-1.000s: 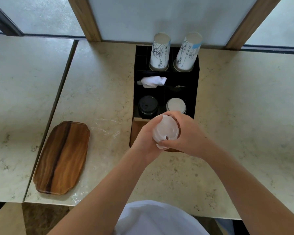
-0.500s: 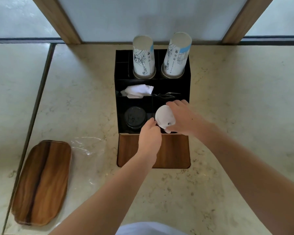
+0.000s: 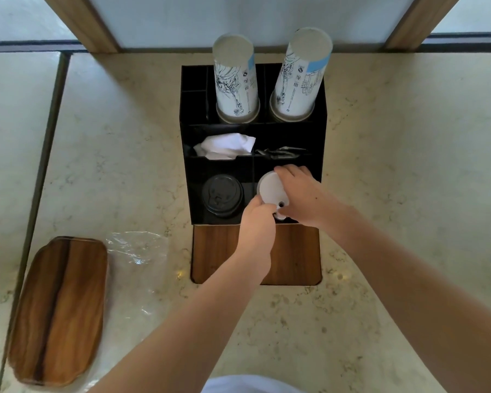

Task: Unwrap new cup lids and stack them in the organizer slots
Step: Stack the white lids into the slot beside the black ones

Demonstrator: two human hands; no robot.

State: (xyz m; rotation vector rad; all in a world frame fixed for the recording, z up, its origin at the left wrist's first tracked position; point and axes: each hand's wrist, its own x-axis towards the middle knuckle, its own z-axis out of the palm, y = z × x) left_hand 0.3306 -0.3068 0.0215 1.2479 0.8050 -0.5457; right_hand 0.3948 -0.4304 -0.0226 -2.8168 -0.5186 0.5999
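A stack of white cup lids (image 3: pixel 271 190) sits in the front right slot of the black organizer (image 3: pixel 322 137). My right hand (image 3: pixel 306 194) grips the stack from the right and far side. My left hand (image 3: pixel 258 222) pinches its near left edge. A stack of black lids (image 3: pixel 221 195) fills the front left slot. Clear plastic wrap (image 3: pixel 133 251) lies flat on the counter, left of the organizer's wooden base (image 3: pixel 292 253).
Two stacks of upside-down paper cups (image 3: pixel 236 80) (image 3: pixel 301 75) stand in the organizer's back slots. White napkins (image 3: pixel 224 146) and dark sachets (image 3: pixel 281 153) fill the middle row. A wooden tray (image 3: pixel 57 310) lies at the counter's left seam.
Both hands carried the white lids forward from above the organizer's base into the front right slot. The view shifted, bringing the plastic wrap into sight.
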